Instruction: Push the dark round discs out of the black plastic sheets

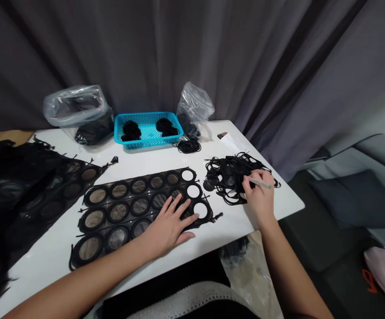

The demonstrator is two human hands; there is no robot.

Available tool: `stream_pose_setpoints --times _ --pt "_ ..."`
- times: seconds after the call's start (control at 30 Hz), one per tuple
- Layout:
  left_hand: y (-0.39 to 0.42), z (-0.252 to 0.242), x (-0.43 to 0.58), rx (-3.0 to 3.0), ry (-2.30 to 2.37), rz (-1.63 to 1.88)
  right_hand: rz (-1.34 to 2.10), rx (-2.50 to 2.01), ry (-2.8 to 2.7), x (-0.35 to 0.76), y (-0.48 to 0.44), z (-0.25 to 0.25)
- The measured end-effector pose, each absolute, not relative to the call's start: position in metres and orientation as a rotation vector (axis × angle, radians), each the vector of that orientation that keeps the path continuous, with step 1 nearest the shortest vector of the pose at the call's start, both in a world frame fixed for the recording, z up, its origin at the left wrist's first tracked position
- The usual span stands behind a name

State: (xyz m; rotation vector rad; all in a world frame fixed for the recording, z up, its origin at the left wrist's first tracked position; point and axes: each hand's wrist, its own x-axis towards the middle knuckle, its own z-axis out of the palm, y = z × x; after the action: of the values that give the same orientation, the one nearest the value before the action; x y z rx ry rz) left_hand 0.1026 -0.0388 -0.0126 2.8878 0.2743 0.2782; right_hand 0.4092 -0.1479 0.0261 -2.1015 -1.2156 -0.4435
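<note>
A black rubber sheet [126,208] of ring-shaped gaskets lies on the white table [139,161]. Three holes at its right end are punched out and show white. My left hand [172,223] lies flat on that right end, fingers spread. My right hand [259,195] is closed on a thin white stick-like tool [260,183], its fingers at the near edge of a tangled pile of black scrap rings [232,175].
A turquoise basket [148,128] holding black ring bundles stands at the back, between two clear plastic bags [76,110] [194,108]. A loose coil of rings [188,145] lies before it. More black sheets [20,181] cover the left. The table edge drops off on the right.
</note>
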Motion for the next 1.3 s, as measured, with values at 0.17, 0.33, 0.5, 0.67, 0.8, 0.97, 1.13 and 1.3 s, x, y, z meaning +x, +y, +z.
stream_pose_setpoints --times 0.17,0.33,0.5,0.67,0.8,0.97,1.13,1.3 --pt "-0.036 -0.009 0.1 2.855 0.163 0.261 0.232 -1.817 -1.334 0.35 -0.157 0.022" --pt "-0.031 -0.003 0.098 2.842 0.11 0.215 0.583 -1.644 -1.45 0.307 -0.161 0.003" --pt "-0.031 -0.001 0.1 2.828 0.122 0.213 0.557 -1.634 -1.473 0.305 -0.163 0.001" --pt "-0.032 0.002 0.101 2.813 0.13 0.213 0.611 -1.615 -1.514 0.307 -0.164 0.006" --pt "-0.033 0.002 0.1 2.823 0.136 0.198 0.621 -1.589 -1.545 0.309 -0.163 0.006" --pt "-0.035 -0.002 0.1 2.837 0.177 0.172 0.635 -1.591 -1.56 0.312 -0.162 0.008" --pt "-0.034 0.007 0.1 2.789 0.12 0.131 0.531 -1.684 -1.392 0.319 -0.156 0.013" --pt "-0.033 0.018 0.071 2.755 0.031 0.12 0.665 -1.547 -1.513 0.3 -0.14 0.019"
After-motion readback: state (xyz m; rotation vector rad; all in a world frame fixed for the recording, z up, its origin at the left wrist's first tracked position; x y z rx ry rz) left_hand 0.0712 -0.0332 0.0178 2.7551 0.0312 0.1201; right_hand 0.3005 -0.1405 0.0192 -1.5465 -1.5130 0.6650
